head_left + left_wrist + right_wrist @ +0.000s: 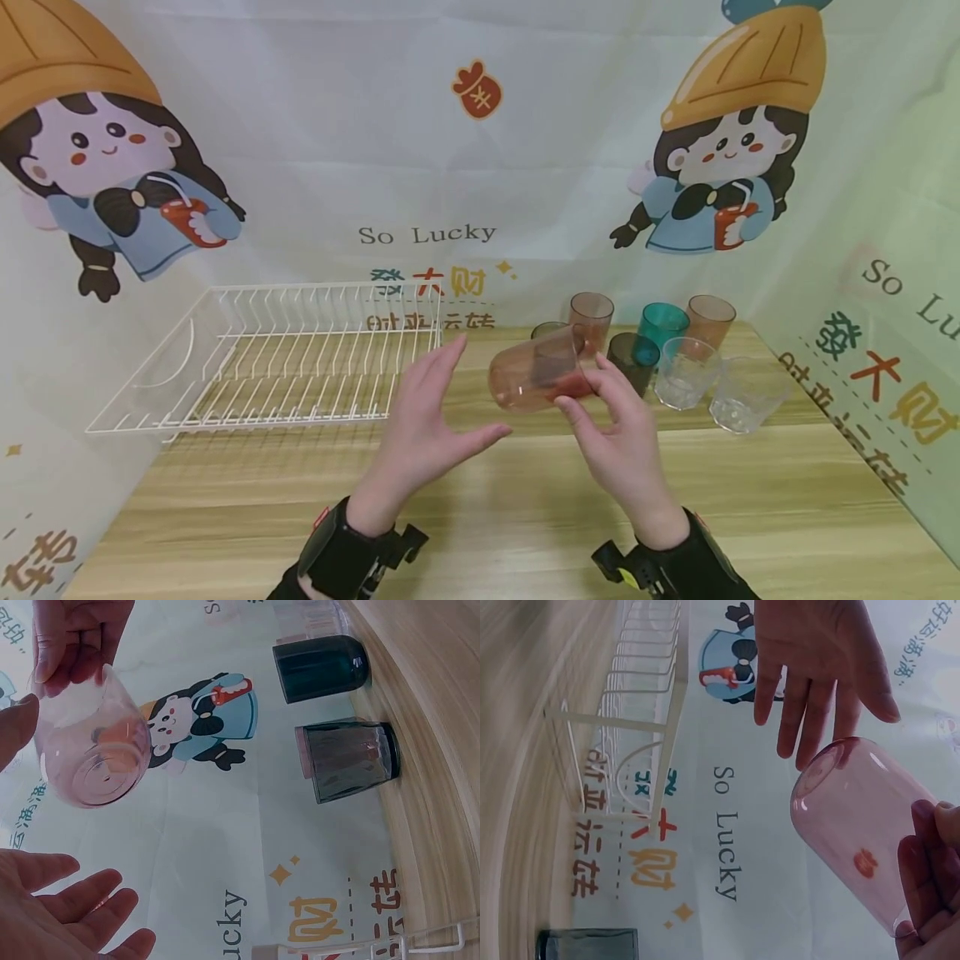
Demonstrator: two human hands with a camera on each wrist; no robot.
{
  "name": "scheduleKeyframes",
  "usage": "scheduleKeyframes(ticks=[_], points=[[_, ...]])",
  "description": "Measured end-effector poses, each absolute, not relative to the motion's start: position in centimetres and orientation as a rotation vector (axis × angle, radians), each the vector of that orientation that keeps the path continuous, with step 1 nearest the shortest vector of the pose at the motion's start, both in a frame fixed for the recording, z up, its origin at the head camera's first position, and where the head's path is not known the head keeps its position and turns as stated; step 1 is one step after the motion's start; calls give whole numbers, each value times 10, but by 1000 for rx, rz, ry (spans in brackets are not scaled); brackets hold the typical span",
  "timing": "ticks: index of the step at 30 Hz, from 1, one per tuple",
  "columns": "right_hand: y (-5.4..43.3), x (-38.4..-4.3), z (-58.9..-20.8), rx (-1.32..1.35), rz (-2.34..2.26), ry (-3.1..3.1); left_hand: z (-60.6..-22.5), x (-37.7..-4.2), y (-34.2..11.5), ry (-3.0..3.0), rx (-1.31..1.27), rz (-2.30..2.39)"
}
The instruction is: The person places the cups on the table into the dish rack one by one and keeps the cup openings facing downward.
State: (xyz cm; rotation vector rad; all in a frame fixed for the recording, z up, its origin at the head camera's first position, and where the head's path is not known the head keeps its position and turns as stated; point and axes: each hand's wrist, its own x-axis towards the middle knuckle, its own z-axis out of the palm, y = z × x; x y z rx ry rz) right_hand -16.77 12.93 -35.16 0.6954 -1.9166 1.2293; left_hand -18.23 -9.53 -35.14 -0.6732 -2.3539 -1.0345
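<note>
A see-through pinkish-amber tumbler [525,377] is held tilted above the table, its base toward the left. My right hand [618,442] grips it near the rim, between thumb and fingers, as the right wrist view also shows of the pink tumbler [855,817]. Beside the base, my left hand [427,417] has its fingers straight and thumb spread, apart from the glass in the head view. Behind the held tumbler, a smoky grey glass [550,330] is partly hidden.
A white wire dish rack [277,424] stands at the back left of the wooden table [495,517]. At the back right are more tumblers: a teal one [664,321], a dark grey one [632,360], two amber ones and two clear ones [682,383]. A printed cloth hangs behind.
</note>
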Motion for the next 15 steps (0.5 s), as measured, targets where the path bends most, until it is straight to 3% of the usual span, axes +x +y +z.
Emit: scheduleKeyframes(ticks=[15], points=[[118, -160, -357, 566, 1874, -1902, -351, -182, -79, -2305, -661, -1320]])
